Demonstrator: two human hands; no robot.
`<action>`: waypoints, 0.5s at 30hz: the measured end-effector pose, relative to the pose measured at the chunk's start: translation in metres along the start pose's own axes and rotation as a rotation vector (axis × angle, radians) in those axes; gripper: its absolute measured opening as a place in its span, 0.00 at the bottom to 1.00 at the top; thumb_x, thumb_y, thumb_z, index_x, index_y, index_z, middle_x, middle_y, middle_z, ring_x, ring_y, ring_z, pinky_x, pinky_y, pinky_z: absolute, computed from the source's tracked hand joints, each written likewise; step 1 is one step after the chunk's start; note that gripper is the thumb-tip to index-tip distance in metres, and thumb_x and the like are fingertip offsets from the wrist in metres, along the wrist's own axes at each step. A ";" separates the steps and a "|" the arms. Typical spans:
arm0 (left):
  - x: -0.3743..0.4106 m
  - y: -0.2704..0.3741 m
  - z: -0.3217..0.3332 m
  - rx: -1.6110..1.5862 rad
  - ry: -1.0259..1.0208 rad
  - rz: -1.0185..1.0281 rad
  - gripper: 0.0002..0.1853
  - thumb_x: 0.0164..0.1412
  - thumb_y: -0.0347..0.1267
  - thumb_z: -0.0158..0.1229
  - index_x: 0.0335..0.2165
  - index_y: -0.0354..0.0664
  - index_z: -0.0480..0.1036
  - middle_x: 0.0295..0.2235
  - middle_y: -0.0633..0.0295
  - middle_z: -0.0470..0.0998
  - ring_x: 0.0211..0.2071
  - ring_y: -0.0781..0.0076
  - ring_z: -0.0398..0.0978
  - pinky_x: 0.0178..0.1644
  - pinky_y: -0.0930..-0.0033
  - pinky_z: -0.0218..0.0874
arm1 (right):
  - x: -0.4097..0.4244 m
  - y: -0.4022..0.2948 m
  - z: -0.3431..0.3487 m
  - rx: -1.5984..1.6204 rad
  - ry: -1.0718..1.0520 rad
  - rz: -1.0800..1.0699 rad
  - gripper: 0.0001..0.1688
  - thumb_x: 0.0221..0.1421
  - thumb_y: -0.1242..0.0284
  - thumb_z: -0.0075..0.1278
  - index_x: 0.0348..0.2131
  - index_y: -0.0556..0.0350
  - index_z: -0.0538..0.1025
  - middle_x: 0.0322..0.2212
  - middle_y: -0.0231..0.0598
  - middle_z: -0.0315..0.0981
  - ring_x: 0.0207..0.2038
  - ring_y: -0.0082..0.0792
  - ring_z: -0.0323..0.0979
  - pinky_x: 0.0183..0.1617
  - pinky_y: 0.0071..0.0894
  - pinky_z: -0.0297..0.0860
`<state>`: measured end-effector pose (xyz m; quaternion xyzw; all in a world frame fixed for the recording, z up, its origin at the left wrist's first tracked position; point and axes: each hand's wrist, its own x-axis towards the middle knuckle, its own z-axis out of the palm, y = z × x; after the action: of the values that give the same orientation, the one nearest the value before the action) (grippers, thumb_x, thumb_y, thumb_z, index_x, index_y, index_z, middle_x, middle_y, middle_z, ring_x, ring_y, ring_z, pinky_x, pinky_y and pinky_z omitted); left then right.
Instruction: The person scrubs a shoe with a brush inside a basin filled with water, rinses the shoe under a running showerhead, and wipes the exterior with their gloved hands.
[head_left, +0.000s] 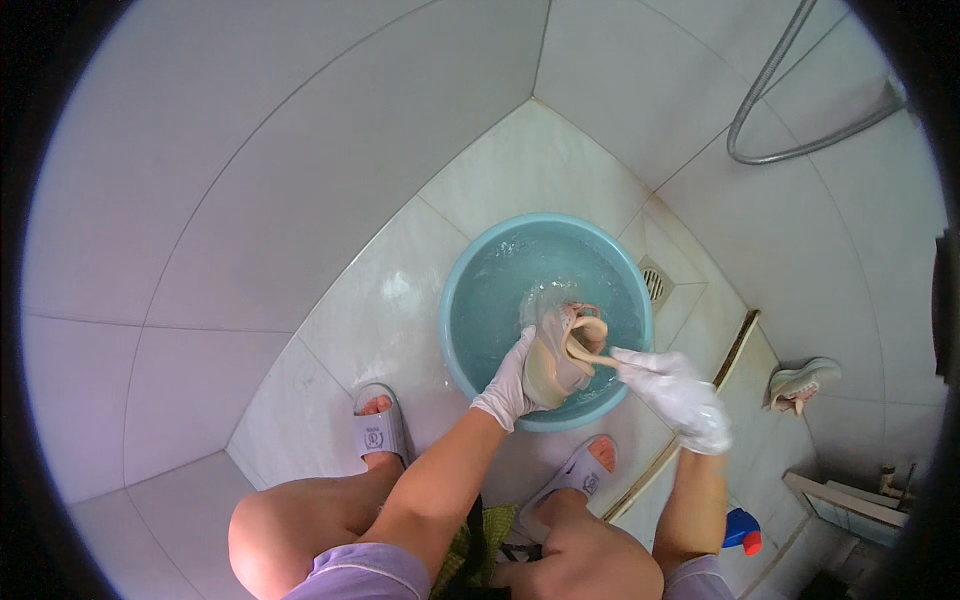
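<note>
A pink and cream sneaker (553, 360) is tilted over the light blue plastic basin (455, 281), which holds water. My left hand (510, 381), in a white glove, grips the sneaker by its sole side. My right hand (673, 394), also in a white glove, is closed on the end of a slim cream-coloured handle (596, 358). The handle's other end meets the shoe's opening; whether a brush head sits there is hidden. Splashing water (555, 289) shows just beyond the shoe.
A second sneaker (802, 386) leans by the wall at the right. A floor drain (655, 285) lies beside the basin. A raised strip (739, 349) crosses the tiled floor. A blue bottle with a red cap (741, 531) stands at lower right. A shower hose (772, 159) hangs above.
</note>
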<state>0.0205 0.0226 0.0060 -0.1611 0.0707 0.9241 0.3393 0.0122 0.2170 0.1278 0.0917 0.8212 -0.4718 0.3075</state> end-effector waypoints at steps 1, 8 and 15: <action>-0.002 0.000 0.001 -0.110 0.011 -0.066 0.28 0.68 0.51 0.36 0.57 0.46 0.60 0.51 0.54 0.69 0.49 0.61 0.71 0.52 0.58 0.66 | -0.009 -0.001 -0.008 0.087 -0.023 -0.075 0.20 0.59 0.61 0.48 0.46 0.52 0.77 0.31 0.41 0.80 0.36 0.35 0.77 0.43 0.31 0.69; 0.004 -0.012 -0.029 0.198 0.268 0.005 0.33 0.66 0.54 0.39 0.59 0.42 0.57 0.54 0.56 0.67 0.52 0.63 0.69 0.55 0.60 0.63 | 0.030 0.010 0.038 -0.236 0.290 0.102 0.23 0.60 0.55 0.43 0.40 0.53 0.79 0.32 0.52 0.77 0.34 0.47 0.76 0.37 0.38 0.69; 0.011 -0.021 -0.033 0.234 0.271 0.014 0.34 0.65 0.55 0.42 0.58 0.41 0.58 0.53 0.56 0.67 0.51 0.63 0.68 0.54 0.61 0.64 | 0.055 0.021 0.036 -0.395 0.297 0.118 0.26 0.61 0.55 0.44 0.42 0.58 0.78 0.34 0.48 0.78 0.36 0.38 0.75 0.41 0.34 0.68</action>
<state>0.0345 0.0375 -0.0296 -0.2429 0.2238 0.8818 0.3366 -0.0071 0.1903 0.0673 0.1459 0.9269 -0.2646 0.2227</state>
